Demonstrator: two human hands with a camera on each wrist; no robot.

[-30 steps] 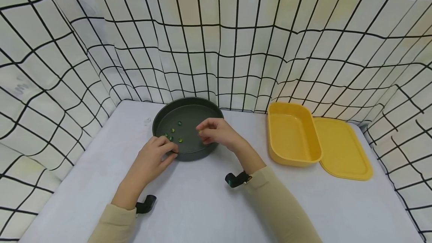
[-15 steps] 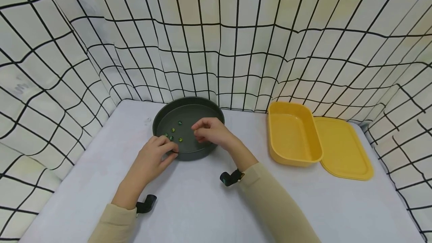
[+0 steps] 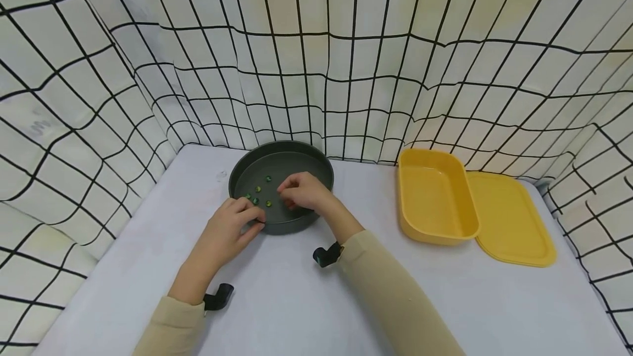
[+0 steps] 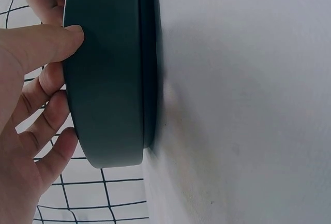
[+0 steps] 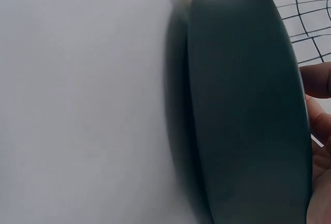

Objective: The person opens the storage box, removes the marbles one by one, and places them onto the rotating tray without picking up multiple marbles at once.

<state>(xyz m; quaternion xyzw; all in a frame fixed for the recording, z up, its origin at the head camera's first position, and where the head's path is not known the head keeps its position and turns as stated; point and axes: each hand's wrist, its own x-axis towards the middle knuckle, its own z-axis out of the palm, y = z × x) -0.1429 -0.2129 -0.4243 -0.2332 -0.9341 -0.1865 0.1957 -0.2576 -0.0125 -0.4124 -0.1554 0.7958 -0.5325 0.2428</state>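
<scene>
A round dark green pan [image 3: 299, 221] stands on the table, with several small green and yellow-green marbles [image 3: 268, 203] in its left half. My left hand [image 3: 231, 231] grips the pan's near left rim. In the left wrist view its thumb [image 4: 70, 40] presses the outer wall while the other fingers are over the rim. My right hand [image 3: 306, 192] hovers over the pan's right half, fingers bent and tips pointing left. Whether anything sits between those fingertips is hidden; in the right wrist view the pan wall [image 5: 248, 105] partly covers this hand [image 5: 320, 125].
To the right stands a deep yellow rectangular container [image 3: 437, 202]. A flat yellow lid [image 3: 516, 224] lies beside it, tucked against its right side. White walls with a black grid [image 3: 341, 54] rise behind and at both sides of the white table [image 3: 277, 301].
My right hand has moved left, further over the pan. The left hand keeps its grip on the rim. The whole head view has shifted slightly, with the marbles lying in the same arrangement.
</scene>
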